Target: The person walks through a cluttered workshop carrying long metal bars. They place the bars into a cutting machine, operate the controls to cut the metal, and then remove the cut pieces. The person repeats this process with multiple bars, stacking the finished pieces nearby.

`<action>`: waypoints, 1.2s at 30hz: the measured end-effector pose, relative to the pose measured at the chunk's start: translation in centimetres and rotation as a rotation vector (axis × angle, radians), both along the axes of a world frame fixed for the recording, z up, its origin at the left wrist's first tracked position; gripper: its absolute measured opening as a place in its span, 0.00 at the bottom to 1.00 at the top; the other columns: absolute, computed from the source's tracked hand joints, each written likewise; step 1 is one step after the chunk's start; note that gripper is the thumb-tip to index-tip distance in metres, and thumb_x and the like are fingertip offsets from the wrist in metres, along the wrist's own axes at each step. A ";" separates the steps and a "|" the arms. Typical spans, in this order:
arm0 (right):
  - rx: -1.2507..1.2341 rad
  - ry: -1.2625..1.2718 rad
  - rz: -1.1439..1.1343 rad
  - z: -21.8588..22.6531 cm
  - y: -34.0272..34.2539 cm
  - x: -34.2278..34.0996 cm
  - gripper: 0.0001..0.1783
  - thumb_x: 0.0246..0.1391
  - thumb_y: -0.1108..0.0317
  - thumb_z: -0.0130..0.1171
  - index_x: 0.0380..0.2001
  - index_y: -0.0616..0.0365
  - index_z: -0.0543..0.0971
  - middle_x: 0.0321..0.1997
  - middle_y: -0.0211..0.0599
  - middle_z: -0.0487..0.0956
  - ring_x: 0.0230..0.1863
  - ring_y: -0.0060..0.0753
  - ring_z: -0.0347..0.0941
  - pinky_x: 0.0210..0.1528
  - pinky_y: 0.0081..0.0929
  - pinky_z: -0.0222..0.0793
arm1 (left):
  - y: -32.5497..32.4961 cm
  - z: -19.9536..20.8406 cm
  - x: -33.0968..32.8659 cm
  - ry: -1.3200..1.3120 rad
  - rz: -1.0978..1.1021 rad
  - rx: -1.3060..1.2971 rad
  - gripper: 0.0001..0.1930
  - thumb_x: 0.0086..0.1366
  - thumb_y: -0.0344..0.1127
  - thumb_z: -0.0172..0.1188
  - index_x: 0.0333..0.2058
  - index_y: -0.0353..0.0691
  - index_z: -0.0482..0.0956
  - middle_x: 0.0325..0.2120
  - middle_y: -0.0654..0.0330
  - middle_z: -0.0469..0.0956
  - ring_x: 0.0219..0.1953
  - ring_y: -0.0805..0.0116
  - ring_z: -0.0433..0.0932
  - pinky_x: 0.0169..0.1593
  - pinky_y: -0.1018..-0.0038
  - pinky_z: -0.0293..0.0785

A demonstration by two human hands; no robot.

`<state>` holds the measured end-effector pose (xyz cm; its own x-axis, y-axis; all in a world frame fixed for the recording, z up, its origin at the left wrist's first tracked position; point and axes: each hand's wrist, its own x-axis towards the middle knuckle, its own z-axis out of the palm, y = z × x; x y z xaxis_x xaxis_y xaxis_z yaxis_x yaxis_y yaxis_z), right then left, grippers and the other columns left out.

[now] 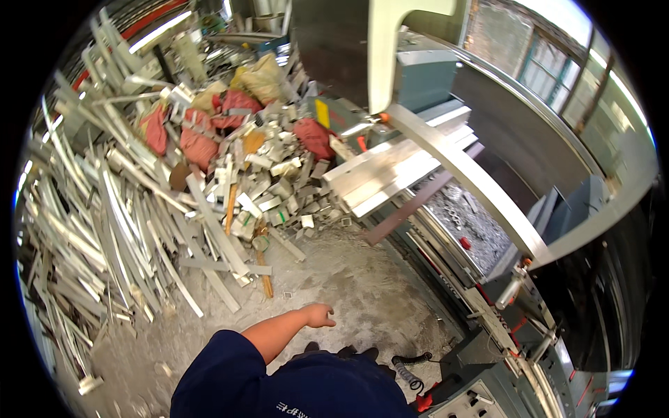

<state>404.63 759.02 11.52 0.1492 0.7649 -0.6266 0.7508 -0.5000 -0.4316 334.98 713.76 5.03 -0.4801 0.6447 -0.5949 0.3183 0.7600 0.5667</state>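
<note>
My left hand point(319, 315) hangs over the dusty concrete floor point(348, 279), empty, with its fingers loosely bent. Its bare forearm comes out of a dark blue sleeve point(216, 369) at the lower edge. The hand touches nothing. Nearest to it are loose aluminium offcuts point(230, 265) and a wooden stick point(265, 279) on the floor ahead. My right hand is out of view.
A big heap of aluminium profile scraps point(104, 209) with red sacks point(198, 143) and a yellow sack point(261, 76) fills the left and back. To the right stands a grey cutting machine point(502, 306) bearing a stack of long profiles point(390, 174) and a bin of small metal pieces point(467, 223).
</note>
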 end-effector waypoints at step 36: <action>0.084 -0.052 0.705 14.9 -14.7 -10.8 0.34 0.55 0.58 0.57 0.60 0.64 0.62 0.58 0.51 0.67 0.52 0.45 0.72 0.48 0.37 0.73 | -42.5 -8.3 13.3 -0.106 0.792 -0.312 0.32 0.52 0.61 0.59 0.36 0.31 0.83 0.36 0.42 0.80 0.43 0.49 0.78 0.49 0.64 0.72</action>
<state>393.83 744.35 26.45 -0.3708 0.7357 -0.5668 0.9039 0.1456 -0.4022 348.29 671.27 -3.27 -0.6516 -0.0576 -0.7563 -0.4146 0.8621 0.2915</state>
